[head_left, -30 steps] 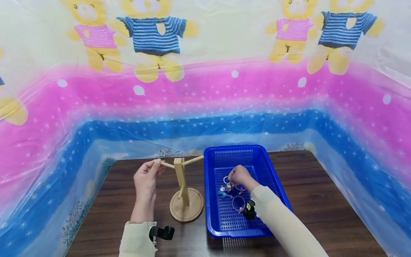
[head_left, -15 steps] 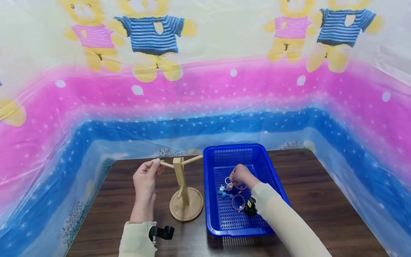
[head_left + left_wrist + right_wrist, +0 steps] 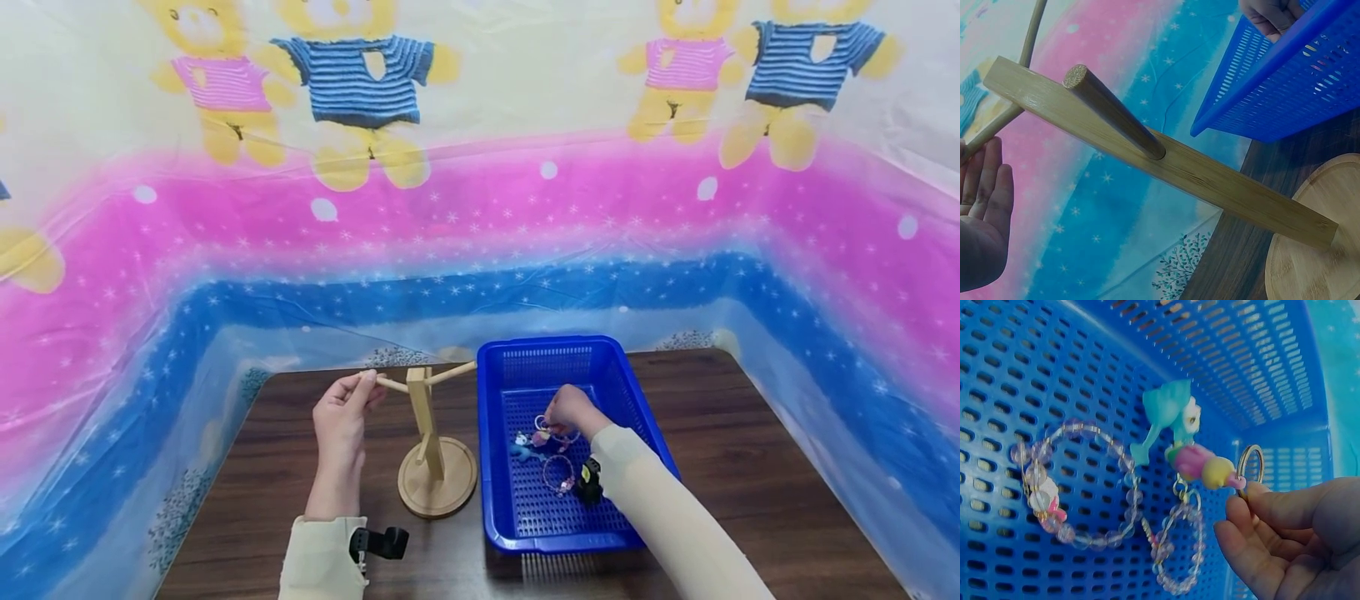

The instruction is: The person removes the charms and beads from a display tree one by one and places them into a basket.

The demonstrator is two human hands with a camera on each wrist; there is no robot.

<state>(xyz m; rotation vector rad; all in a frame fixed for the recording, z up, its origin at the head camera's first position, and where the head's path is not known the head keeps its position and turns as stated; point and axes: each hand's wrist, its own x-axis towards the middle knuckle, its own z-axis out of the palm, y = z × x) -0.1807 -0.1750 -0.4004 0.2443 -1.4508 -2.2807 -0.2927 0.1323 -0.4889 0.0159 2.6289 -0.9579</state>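
Note:
My left hand (image 3: 339,421) pinches the end of one upper peg of a wooden stand (image 3: 422,417), which has a round base. Inside the blue plastic basket (image 3: 486,467), my right hand (image 3: 573,408) pinches the metal ring of a keychain (image 3: 1194,464) between thumb and fingers. A pink and yellow figure hangs from that ring. Close behind it is a teal figure (image 3: 1166,405) with a white part. One clear beaded bracelet (image 3: 1074,429) with a pink and white charm lies on the basket floor. A smaller beaded bracelet (image 3: 1177,586) lies below the keychain.
The stand's other upper peg (image 3: 453,372) reaches to the basket's left rim. A lower peg (image 3: 1116,112) juts out from the post. Beneath everything is a dark wooden table (image 3: 750,450), with a printed cloth (image 3: 480,217) hanging around its back and sides.
My right hand has shifted slightly to the right within the basket, and the keychain has moved with it. My left hand stays on the peg, and the stand has not moved.

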